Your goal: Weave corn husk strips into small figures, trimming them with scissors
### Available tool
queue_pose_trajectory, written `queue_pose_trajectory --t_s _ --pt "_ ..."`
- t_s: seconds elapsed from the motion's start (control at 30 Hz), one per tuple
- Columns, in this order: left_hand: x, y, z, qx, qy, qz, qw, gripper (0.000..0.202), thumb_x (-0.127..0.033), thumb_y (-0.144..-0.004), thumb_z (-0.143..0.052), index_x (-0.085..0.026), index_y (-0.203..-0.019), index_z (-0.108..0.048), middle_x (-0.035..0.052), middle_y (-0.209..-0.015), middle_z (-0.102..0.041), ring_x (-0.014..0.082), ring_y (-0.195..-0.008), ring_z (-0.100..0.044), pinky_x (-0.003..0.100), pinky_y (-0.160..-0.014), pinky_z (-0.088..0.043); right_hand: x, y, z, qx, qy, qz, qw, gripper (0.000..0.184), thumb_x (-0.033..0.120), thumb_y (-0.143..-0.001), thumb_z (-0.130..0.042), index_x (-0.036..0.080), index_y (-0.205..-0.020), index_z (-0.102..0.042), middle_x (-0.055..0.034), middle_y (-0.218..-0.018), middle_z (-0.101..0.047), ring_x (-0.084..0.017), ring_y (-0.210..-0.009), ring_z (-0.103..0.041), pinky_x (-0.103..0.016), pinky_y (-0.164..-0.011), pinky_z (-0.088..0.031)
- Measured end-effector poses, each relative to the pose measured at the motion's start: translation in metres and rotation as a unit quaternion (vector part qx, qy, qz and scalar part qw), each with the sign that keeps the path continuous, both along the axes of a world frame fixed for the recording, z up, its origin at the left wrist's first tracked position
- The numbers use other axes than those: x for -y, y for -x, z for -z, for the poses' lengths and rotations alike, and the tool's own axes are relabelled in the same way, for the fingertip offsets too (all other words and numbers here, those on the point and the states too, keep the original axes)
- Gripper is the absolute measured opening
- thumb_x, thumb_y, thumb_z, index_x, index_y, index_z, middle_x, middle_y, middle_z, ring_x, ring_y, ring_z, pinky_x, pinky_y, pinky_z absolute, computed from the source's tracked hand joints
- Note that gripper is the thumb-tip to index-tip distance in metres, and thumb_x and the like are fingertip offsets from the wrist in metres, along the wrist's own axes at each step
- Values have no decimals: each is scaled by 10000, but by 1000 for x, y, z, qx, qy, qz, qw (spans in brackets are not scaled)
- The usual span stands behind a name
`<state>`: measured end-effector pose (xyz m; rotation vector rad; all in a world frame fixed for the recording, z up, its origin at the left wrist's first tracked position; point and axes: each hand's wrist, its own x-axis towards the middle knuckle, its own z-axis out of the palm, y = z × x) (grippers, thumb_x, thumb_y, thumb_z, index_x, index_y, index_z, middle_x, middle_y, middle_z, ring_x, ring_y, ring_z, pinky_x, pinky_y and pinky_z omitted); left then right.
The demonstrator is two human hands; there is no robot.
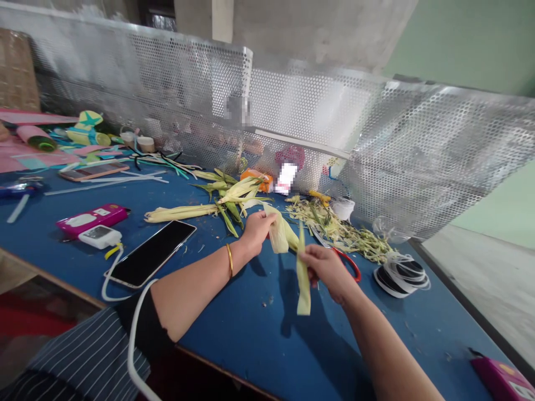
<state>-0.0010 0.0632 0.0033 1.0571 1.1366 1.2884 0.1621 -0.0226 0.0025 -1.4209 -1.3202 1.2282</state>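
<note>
My left hand [258, 229] pinches the end of a pale, wide corn husk [278, 234] above the blue table. My right hand [324, 267] is closed on a narrower strip of corn husk [303, 295], which hangs down past its fingers. The two pieces meet or overlap between my hands; whether they are joined I cannot tell. Just beyond my right hand lie scissors with red handles [351, 264], partly hidden by it. A pile of shredded husk scraps [334, 223] spreads behind them. Behind my left hand is a heap of whole husks [234, 195].
A phone [152, 253] and a magenta device [94, 218] lie at left, with a white cable [134, 334] across my left arm. A cord spool [401, 275] stands at right. Perforated metal sheeting [313, 106] borders the back. Another magenta device [501, 379] sits at the lower right.
</note>
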Motion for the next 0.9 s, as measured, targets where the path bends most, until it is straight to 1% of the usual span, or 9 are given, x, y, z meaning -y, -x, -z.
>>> queue_pose_trajectory --t_s 0.07,0.1,0.2,0.27,0.33,0.47,0.57,0.67,0.9 --pt "3 0 -6 14 3 16 1000 175 -332 -716 -630 -176 -662 -575 -13 -605 -565 113 -506 -506 242 -495 -385 1 6 5 32 61 -82 994 279 423 -669 -749 196 -619 -594 45 -484 -540 -106 -378 -493 -209 -336 -376" --pt "5 -1 -8 17 2 21 1000 169 -323 -712 -631 -174 -656 -574 -13 -601 -564 111 -504 -504 241 -493 -383 2 8 6 52 60 -91 993 284 435 -684 -734 192 -616 -604 31 -515 -566 -109 -403 -518 -208 -351 -379" --pt "15 -6 -10 20 0 53 998 161 -302 -685 -659 -164 -637 -591 -15 -585 -557 103 -499 -484 236 -484 -357 2 12 3 103 -45 -10 994 349 509 -755 -659 186 -624 -636 -5 -590 -615 -125 -522 -564 -213 -431 -390" --pt "24 -10 -10 14 13 107 994 164 -311 -676 -675 -155 -663 -627 -17 -585 -553 99 -498 -467 238 -484 -345 2 12 0 74 -106 45 991 364 549 -758 -650 191 -690 -665 -8 -617 -622 -140 -601 -566 -227 -499 -413" --pt "33 -14 -9 -2 19 150 989 175 -315 -668 -685 -146 -658 -640 -19 -569 -540 95 -494 -451 241 -489 -336 1 13 0 3 -106 57 993 371 557 -701 -704 189 -724 -670 -5 -645 -623 -140 -622 -547 -243 -540 -428" --pt "42 -16 -10 -9 23 208 978 217 -359 -677 -693 -149 -672 -640 -15 -594 -553 98 -525 -470 243 -515 -331 -1 14 5 -82 -90 83 989 361 503 -620 -785 183 -629 -620 18 -588 -559 -111 -549 -469 -249 -530 -396" --pt "43 -16 -10 -5 23 213 977 233 -359 -656 -729 -147 -701 -642 -11 -637 -582 97 -563 -485 242 -548 -352 -2 13 7 -90 -122 115 982 345 475 -642 -779 187 -599 -594 25 -575 -541 -106 -537 -442 -249 -526 -375" --pt "42 -17 -10 12 38 222 974 265 -364 -629 -764 -148 -665 -616 -26 -594 -554 84 -536 -449 241 -540 -335 -2 13 5 -97 -139 131 977 321 467 -651 -775 192 -632 -611 17 -592 -561 -122 -559 -465 -256 -537 -387" --pt "44 -19 -4 65 81 221 970 278 -369 -646 -777 -149 -736 -633 -18 -621 -581 90 -540 -480 251 -559 -347 0 15 4 -165 -92 101 977 319 468 -634 -791 193 -683 -637 6 -632 -617 -137 -566 -515 -275 -571 -421"
